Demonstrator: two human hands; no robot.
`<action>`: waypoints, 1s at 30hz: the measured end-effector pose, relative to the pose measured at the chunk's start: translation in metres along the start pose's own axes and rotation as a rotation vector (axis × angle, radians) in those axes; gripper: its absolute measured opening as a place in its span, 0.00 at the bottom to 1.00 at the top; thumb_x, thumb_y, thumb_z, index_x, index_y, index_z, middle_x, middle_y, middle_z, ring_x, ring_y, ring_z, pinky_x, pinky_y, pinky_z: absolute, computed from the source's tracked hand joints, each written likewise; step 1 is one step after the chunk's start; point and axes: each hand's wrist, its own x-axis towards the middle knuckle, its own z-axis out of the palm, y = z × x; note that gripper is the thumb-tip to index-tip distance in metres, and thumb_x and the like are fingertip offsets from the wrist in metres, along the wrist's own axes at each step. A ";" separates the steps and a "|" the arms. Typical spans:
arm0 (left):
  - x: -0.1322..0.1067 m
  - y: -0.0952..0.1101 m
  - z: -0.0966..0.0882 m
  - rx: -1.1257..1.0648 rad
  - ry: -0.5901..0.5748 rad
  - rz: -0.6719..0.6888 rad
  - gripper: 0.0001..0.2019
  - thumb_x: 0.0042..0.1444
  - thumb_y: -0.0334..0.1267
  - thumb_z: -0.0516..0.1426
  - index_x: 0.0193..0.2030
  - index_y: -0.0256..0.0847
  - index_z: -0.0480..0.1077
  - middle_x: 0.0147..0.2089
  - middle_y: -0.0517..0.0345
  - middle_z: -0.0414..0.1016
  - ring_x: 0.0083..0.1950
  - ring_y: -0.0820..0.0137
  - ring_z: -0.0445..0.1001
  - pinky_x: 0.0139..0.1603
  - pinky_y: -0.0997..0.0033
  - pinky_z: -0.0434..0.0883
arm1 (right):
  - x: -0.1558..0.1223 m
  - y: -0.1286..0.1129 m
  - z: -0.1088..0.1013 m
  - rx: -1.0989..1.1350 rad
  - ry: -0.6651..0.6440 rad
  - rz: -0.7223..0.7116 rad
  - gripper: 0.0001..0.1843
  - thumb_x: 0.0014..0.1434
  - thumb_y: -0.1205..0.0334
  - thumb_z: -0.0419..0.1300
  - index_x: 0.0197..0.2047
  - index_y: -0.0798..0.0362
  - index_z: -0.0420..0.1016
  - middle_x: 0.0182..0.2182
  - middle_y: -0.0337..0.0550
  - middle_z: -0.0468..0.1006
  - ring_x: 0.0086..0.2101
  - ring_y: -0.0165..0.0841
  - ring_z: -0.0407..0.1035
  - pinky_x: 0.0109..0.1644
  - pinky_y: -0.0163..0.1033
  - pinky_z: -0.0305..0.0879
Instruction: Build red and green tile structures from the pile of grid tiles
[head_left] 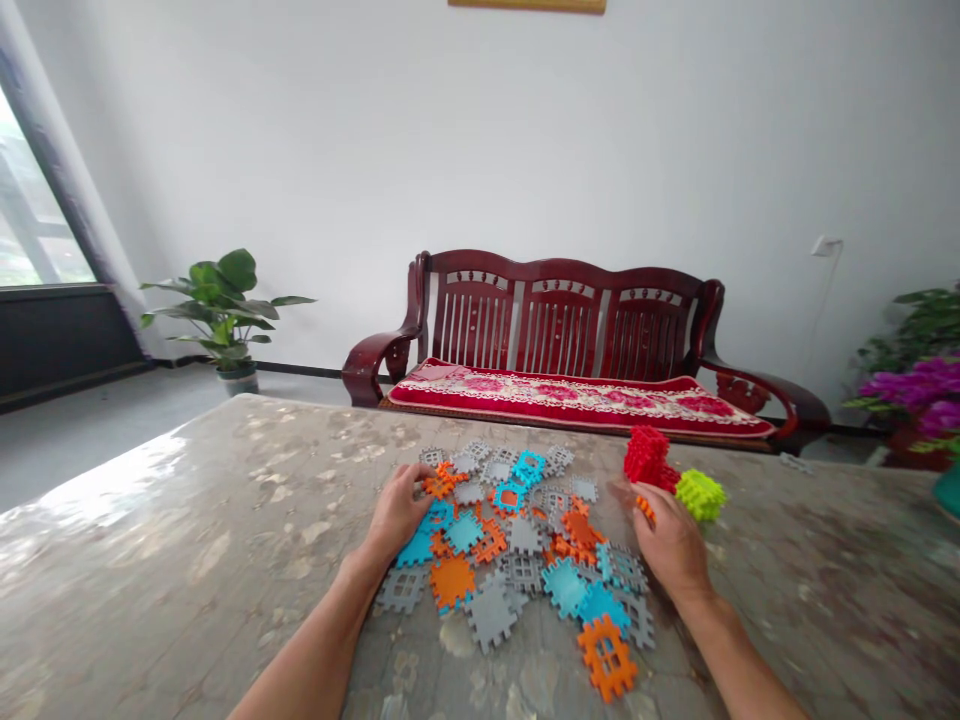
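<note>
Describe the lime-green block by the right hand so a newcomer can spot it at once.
On the table, find the pile of flat tiles, then look right to the right hand. Just beyond that hand sits the green block, beside the red block. It's the only lime-green, knobbly lump there.

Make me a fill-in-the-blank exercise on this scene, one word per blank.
The left hand rests on flat interlocking plastic tiles coloured grey, orange and ____. The right hand is next to a red tile cube and a ____ cube. In this view, a potted plant stands to the ____ of the dark red wooden bench.

Missing words: blue; green; left.
</note>
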 end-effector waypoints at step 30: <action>-0.001 0.023 -0.007 0.411 -0.172 -0.174 0.09 0.55 0.37 0.56 0.42 0.43 0.71 0.46 0.52 0.78 0.48 0.63 0.76 0.46 0.69 0.66 | -0.005 -0.005 0.007 0.139 -0.046 0.053 0.16 0.58 0.65 0.51 0.41 0.50 0.80 0.44 0.47 0.81 0.46 0.39 0.73 0.54 0.48 0.68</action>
